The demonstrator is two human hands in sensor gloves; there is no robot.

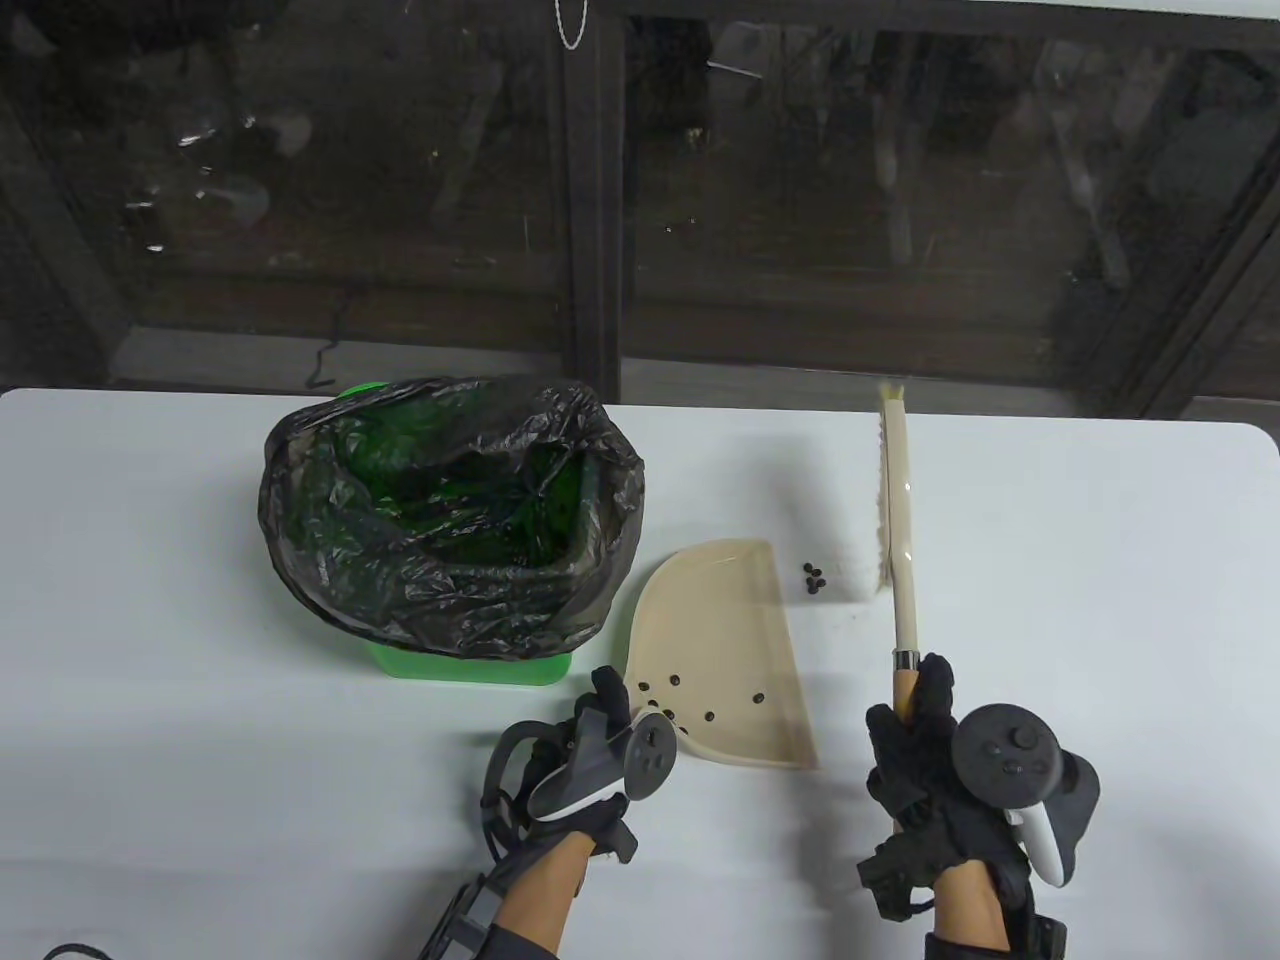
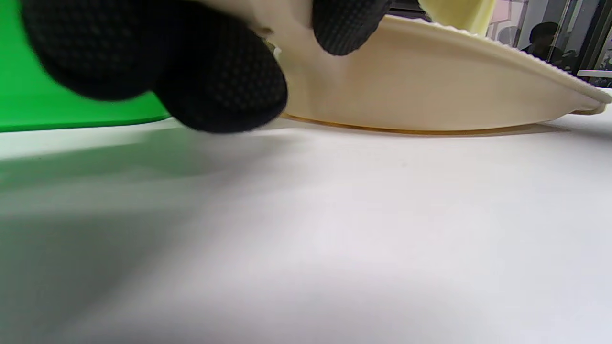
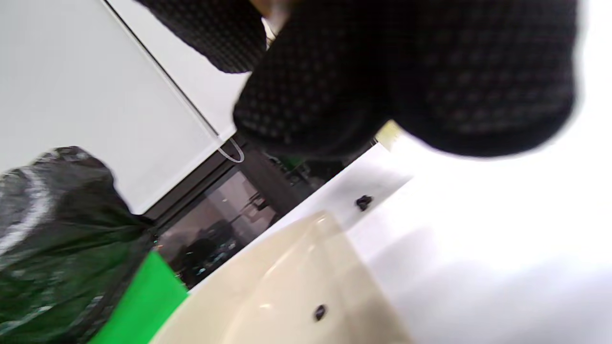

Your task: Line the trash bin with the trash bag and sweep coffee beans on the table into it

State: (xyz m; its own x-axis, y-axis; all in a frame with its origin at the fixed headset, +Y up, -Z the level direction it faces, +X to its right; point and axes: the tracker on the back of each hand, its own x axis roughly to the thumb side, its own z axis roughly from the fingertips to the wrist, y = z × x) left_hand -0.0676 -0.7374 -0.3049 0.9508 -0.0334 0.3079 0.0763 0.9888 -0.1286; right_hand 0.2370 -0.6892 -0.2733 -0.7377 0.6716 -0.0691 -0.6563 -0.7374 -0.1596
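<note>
table view: high, looking down on the whole table (image 1: 200, 800) | left wrist view: at tabletop level, close against the dustpan (image 2: 430, 91) | right wrist view: tilted, near | all three share dustpan and green bin (image 1: 465, 668)

Glossy crinkled plastic trash bag (image 1: 450, 520)

Green bin (image 1: 470, 668) bag-lined (image 1: 440, 520); beans (image 1: 813, 578) beside dustpan (image 1: 720, 650).
</note>
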